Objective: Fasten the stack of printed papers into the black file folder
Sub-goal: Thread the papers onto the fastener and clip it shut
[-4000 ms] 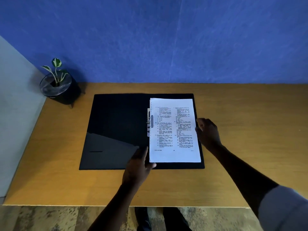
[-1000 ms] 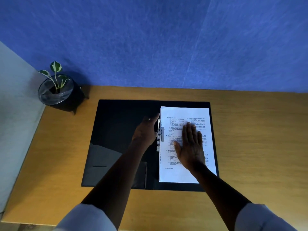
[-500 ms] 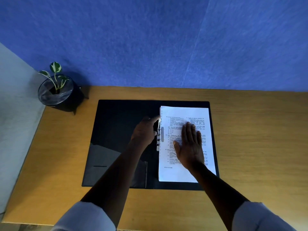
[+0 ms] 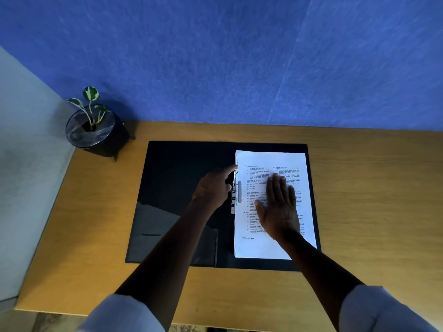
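The black file folder lies open flat on the wooden desk. A stack of printed papers rests on its right half, left edge against the metal clip at the spine. My left hand sits beside the spine with its fingers curled on the clip lever. My right hand lies flat, fingers spread, pressing on the middle of the top sheet.
A small potted plant in a black pot stands at the desk's far left corner. The blue wall runs along the back edge of the wooden desk. A grey wall borders the left side.
Since four seconds ago my left hand moved from the folder's front edge up to the clip, and my right hand moved from the paper's right edge onto the sheet. Hardly any movement in the last second.
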Motion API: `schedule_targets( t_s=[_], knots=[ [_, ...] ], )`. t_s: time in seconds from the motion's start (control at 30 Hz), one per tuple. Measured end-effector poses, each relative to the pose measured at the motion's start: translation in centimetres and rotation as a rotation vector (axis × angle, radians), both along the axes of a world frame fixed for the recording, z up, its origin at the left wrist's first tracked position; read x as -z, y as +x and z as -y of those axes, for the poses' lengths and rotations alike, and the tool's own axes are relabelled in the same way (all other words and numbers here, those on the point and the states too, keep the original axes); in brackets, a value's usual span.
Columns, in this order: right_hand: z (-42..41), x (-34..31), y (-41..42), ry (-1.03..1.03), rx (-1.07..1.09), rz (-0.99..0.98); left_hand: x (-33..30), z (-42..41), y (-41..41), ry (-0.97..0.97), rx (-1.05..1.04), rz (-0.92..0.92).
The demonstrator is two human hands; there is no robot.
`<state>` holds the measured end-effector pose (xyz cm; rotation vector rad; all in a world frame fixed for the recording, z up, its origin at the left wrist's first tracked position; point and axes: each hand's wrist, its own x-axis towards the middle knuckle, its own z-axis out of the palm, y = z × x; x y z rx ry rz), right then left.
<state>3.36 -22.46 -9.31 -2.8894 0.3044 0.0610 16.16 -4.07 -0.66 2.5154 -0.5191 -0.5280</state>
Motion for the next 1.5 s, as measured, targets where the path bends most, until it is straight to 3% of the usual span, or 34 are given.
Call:
schedule_targets(
  t_s=[0.47,1.1,1.5],
  knots=[
    [-0.2,0.0,0.1,-0.022,0.010,-0.014,-0.8,-1.3,-1.5,-0.144,0.001,0.137],
    [-0.2,0.0,0.1,-0.019,0.019,-0.009,0.7,-2.0,-3.3,-0.258,-0.074,-0.062],
    [-0.3,0.0,0.0,0.001,0.015,0.033,2.9,-2.5,-3.1,-0.027,-0.187,-0.214]
  ],
)
